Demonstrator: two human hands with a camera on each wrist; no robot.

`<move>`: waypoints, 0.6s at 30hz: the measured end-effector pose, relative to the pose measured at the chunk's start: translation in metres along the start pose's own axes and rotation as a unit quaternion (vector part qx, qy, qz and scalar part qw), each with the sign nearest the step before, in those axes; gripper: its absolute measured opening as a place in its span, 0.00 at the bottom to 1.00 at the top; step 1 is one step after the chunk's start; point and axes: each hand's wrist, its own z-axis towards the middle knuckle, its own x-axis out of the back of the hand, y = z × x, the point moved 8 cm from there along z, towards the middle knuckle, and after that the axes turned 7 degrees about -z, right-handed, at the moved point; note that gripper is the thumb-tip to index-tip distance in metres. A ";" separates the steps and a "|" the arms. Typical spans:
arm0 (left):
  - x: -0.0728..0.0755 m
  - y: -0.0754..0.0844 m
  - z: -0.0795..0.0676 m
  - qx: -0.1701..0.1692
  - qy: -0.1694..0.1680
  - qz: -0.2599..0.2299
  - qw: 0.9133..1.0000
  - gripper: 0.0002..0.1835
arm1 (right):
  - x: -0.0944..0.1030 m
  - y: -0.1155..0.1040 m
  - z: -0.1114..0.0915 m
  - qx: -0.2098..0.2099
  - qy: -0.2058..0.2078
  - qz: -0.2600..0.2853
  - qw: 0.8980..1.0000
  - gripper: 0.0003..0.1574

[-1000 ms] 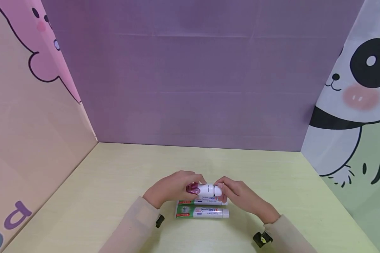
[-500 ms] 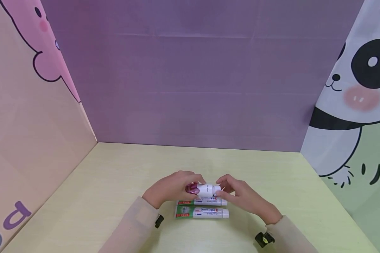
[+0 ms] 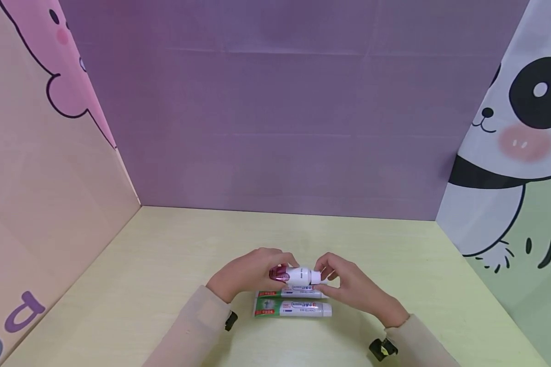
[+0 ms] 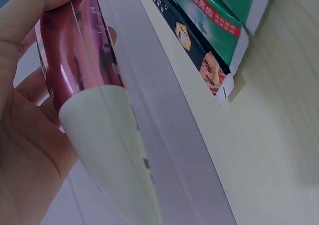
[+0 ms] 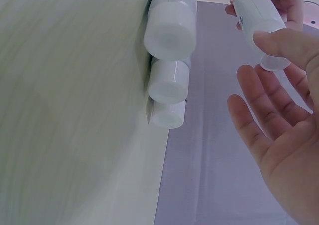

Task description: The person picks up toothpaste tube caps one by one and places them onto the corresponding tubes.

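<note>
My left hand (image 3: 257, 267) grips a toothpaste tube (image 3: 298, 276) by its shiny maroon end, raised over the table and lying level. The tube's white part and white cap point right. Thumb and index finger of my right hand (image 3: 353, 285) are at either side of that cap, pinching it; the other fingers stay loosely extended in the right wrist view. Beneath lie a green-and-white toothpaste tube (image 3: 305, 308) and a second toothpaste tube (image 3: 300, 294), partly covered by the held one. A dark-blue toothpaste tube (image 4: 189, 36) beside them shows in the left wrist view.
White caps of the lying tubes form a row, the nearest cap (image 5: 170, 33) being largest in the right wrist view. The pale table (image 3: 188, 239) meets a purple back wall (image 3: 275, 127). Side walls with cartoon animals (image 3: 528, 117) stand left and right.
My right fingers and thumb first pinch the cap, then spread away from it, and now close in around it again. The left hand and held tube stay almost still.
</note>
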 end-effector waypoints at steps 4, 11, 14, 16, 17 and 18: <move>0.000 0.001 0.000 0.002 -0.001 -0.003 1.000 0.18 | 0.000 0.001 -0.001 0.001 -0.002 -0.001 1.000 0.19; 0.000 0.002 0.000 0.007 -0.001 -0.004 1.000 0.18 | 0.001 0.003 -0.003 -0.021 -0.018 0.007 1.000 0.14; 0.000 0.003 0.000 0.008 0.000 -0.002 1.000 0.18 | 0.000 0.005 -0.004 -0.037 -0.027 0.006 0.999 0.12; 0.001 0.004 0.000 0.010 0.000 -0.002 1.000 0.18 | 0.000 0.007 -0.004 -0.051 -0.035 0.008 0.998 0.12; 0.001 0.005 0.000 0.009 0.000 -0.001 1.000 0.18 | 0.000 0.007 -0.004 -0.055 -0.038 0.007 0.998 0.12; 0.002 0.005 0.000 0.010 0.000 0.000 1.000 0.18 | 0.000 0.008 -0.004 -0.058 -0.041 0.007 0.997 0.13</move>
